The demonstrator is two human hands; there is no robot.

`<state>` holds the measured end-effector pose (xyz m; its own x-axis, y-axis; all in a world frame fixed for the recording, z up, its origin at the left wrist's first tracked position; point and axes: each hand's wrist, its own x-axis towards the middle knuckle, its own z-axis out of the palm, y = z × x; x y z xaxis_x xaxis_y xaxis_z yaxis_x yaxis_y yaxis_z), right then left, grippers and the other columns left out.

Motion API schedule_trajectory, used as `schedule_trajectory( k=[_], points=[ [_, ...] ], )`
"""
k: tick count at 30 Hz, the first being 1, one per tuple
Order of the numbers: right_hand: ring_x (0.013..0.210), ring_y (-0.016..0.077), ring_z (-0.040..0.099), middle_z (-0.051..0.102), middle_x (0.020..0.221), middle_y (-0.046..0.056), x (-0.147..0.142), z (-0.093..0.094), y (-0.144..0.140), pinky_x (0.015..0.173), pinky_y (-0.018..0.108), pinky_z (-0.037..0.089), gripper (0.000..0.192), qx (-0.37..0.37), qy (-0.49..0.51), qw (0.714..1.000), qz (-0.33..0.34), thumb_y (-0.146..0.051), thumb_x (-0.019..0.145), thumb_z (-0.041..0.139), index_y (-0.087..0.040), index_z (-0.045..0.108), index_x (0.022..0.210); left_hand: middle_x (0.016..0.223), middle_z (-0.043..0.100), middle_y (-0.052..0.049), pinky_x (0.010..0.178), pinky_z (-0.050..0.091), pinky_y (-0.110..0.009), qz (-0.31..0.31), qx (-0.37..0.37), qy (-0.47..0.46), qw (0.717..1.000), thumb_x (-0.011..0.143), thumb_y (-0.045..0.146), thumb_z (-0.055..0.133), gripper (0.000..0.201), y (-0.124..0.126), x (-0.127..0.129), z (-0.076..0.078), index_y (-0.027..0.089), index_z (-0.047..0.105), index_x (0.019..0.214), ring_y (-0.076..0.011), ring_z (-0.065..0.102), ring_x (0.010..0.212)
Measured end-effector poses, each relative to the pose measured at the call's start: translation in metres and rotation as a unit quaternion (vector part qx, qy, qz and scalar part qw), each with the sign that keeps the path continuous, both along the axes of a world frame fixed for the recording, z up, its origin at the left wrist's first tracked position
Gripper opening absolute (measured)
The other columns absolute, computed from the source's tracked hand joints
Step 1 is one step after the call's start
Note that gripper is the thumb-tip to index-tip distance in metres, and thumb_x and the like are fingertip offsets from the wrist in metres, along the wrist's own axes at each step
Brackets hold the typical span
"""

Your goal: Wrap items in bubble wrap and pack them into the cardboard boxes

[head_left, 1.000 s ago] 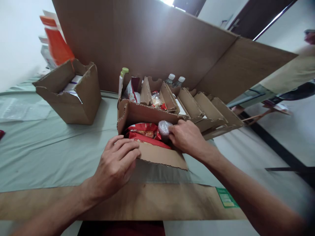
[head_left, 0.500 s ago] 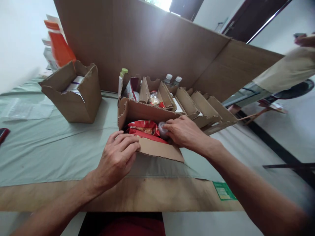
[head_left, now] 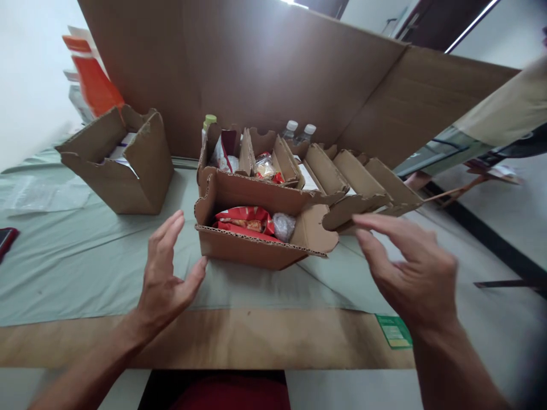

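A small cardboard box (head_left: 252, 253) stands on the green cloth with its front flap raised. Inside lie red snack packets (head_left: 243, 219) and a small clear-wrapped bundle (head_left: 284, 225). My left hand (head_left: 166, 273) hovers open just left of the box, thumb near its lower corner. To the right of the box my right hand (head_left: 405, 267) is open too, fingers spread, holding nothing. Behind stand more cardboard compartments (head_left: 342, 179) with packets in them.
Another cardboard box (head_left: 141, 171) with papers stands at the left, an orange carton (head_left: 96, 80) behind it. Two capped bottles (head_left: 299, 132) and a green-capped bottle (head_left: 208, 122) stand at the back before a tall cardboard wall (head_left: 256, 68). A person's sleeve (head_left: 508, 108) shows at far right.
Both hands have let go of the box and pulled back to its sides. The wrapped bundle now lies inside, and the front flap stands up.
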<state>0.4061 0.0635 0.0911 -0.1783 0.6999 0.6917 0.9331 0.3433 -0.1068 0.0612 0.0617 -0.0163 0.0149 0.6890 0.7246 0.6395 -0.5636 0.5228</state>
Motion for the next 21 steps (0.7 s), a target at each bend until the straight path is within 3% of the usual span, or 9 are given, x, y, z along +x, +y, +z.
schedule_trajectory(
  k=[2, 5, 9, 12, 16, 19, 21],
  points=[
    [0.101, 0.0276, 0.075, 0.080, 0.109, 0.008, 0.009, -0.025, -0.015, 0.094, 0.045, 0.055, 0.023, -0.036, 0.097, 0.994, -0.028, -0.036, 0.095, 0.065, -0.023, 0.073, 0.112, 0.165, 0.042, -0.014, 0.122, 0.040, -0.058, -0.020, -0.101, -0.036, 0.994, 0.091, 0.033, 0.071, 0.083, 0.009, -0.006, -0.015, 0.029, 0.030, 0.163, -0.0340, 0.043, 0.151],
    [0.102, 0.0295, 0.073, 0.076, 0.120, 0.012, 0.000, -0.069, -0.015, 0.087, 0.045, 0.059, 0.048, -0.203, 0.194, 0.960, 0.000, -0.048, 0.087, 0.068, -0.021, 0.065, 0.127, 0.162, 0.045, -0.017, 0.124, 0.034, -0.061, -0.083, -0.206, -0.099, 0.970, 0.091, 0.042, 0.070, 0.080, 0.028, 0.000, -0.031, 0.024, 0.035, 0.160, -0.0360, 0.042, 0.151],
    [0.099, 0.0317, 0.071, 0.076, 0.107, 0.015, -0.030, -0.101, 0.002, 0.085, 0.045, 0.057, 0.042, -0.294, 0.265, 0.918, 0.027, -0.057, 0.088, 0.058, -0.019, 0.066, 0.105, 0.149, 0.058, -0.018, 0.118, 0.044, -0.053, -0.161, -0.260, -0.181, 0.935, 0.088, 0.047, 0.069, 0.070, 0.040, 0.021, -0.032, 0.017, 0.048, 0.148, -0.0336, 0.054, 0.139],
    [0.091, 0.0317, 0.070, 0.074, 0.094, 0.014, -0.039, -0.101, 0.000, 0.082, 0.045, 0.054, 0.040, -0.287, 0.284, 0.915, -0.001, -0.060, 0.090, 0.052, -0.022, 0.062, 0.088, 0.145, 0.060, -0.017, 0.117, 0.044, -0.052, -0.164, -0.255, -0.194, 0.933, 0.086, 0.047, 0.071, 0.070, 0.024, 0.026, -0.026, 0.018, 0.050, 0.145, -0.0339, 0.055, 0.138],
    [0.082, 0.0278, 0.066, 0.071, 0.087, 0.010, -0.045, -0.083, -0.015, 0.077, 0.042, 0.052, 0.039, -0.255, 0.288, 0.923, 0.005, -0.060, 0.090, 0.052, -0.023, 0.059, 0.080, 0.147, 0.058, -0.017, 0.123, 0.037, -0.055, -0.137, -0.254, -0.177, 0.941, 0.087, 0.043, 0.074, 0.067, -0.007, 0.011, -0.014, 0.020, 0.050, 0.145, -0.0349, 0.049, 0.144],
    [0.076, 0.0256, 0.063, 0.069, 0.085, 0.009, -0.049, -0.058, -0.016, 0.072, 0.042, 0.052, 0.041, -0.247, 0.280, 0.927, 0.025, -0.061, 0.091, 0.053, -0.022, 0.062, 0.084, 0.146, 0.058, -0.016, 0.120, 0.041, -0.052, -0.134, -0.226, -0.198, 0.944, 0.088, 0.039, 0.073, 0.065, -0.007, 0.010, 0.010, 0.020, 0.048, 0.145, -0.0331, 0.052, 0.142],
    [0.077, 0.0268, 0.064, 0.070, 0.086, 0.010, -0.042, -0.041, -0.015, 0.074, 0.044, 0.052, 0.042, -0.216, 0.291, 0.932, 0.023, -0.063, 0.090, 0.055, -0.021, 0.064, 0.088, 0.144, 0.060, -0.014, 0.117, 0.045, -0.051, -0.145, -0.183, -0.210, 0.950, 0.088, 0.039, 0.072, 0.065, 0.003, 0.027, 0.032, 0.020, 0.046, 0.145, -0.0319, 0.056, 0.137]
  ],
)
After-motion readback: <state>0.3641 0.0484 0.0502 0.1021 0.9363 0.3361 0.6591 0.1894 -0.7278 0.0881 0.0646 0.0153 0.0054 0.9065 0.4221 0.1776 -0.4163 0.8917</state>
